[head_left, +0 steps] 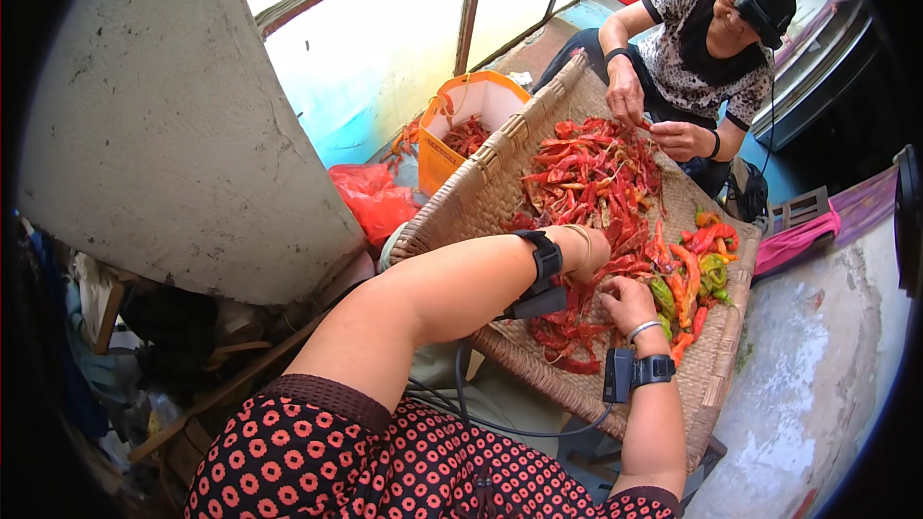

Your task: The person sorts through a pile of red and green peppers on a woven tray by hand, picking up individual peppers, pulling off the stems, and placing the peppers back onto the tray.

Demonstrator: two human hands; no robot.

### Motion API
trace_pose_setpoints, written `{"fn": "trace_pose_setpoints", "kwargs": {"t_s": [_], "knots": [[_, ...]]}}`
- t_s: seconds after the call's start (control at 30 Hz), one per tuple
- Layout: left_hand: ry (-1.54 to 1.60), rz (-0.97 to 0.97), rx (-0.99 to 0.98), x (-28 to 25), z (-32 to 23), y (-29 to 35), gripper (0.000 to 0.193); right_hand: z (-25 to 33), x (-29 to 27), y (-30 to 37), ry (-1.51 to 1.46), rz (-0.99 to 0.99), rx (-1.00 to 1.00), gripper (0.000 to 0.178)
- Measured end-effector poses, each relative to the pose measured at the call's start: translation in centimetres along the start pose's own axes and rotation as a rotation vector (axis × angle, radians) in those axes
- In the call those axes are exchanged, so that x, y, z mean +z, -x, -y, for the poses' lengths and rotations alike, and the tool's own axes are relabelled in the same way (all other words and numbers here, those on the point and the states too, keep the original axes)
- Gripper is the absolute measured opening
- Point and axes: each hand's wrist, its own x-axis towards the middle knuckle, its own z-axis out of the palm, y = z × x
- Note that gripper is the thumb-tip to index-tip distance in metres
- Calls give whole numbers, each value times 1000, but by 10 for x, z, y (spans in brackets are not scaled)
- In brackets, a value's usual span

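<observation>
A large heap of dried red chili peppers covers the middle of a shallow woven basket tray. My left hand reaches into the near side of the heap, its fingers hidden behind the hand and wrist. Just right of it, my right hand is closed with curled fingers, low over the peppers; whatever it may pinch is too small to make out. Loose red peppers lie below both hands. Beside my right hand is a group of fresher orange and red peppers with some green peppers.
Across the tray a person in a dark cap handles a pepper with both hands. An orange box holding more red peppers stands left of the tray, by a red plastic bag. Cables hang near my right wrist.
</observation>
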Motion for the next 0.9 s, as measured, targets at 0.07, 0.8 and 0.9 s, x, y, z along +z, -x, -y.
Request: {"fn": "trace_pose_setpoints", "kwargs": {"t_s": [0.07, 0.8, 0.9], "knots": [[-19, -84, 4, 4, 7, -1, 20, -4, 0, -3, 79, -168, -73, 18], [1, -105, -135, 1, 14, -2, 34, -17, 13, -9, -20, -226, -153, 24], [9, -79, -139, 0, 12, -3, 32, -17, 13, -10, -42, -232, -189, 24]]}}
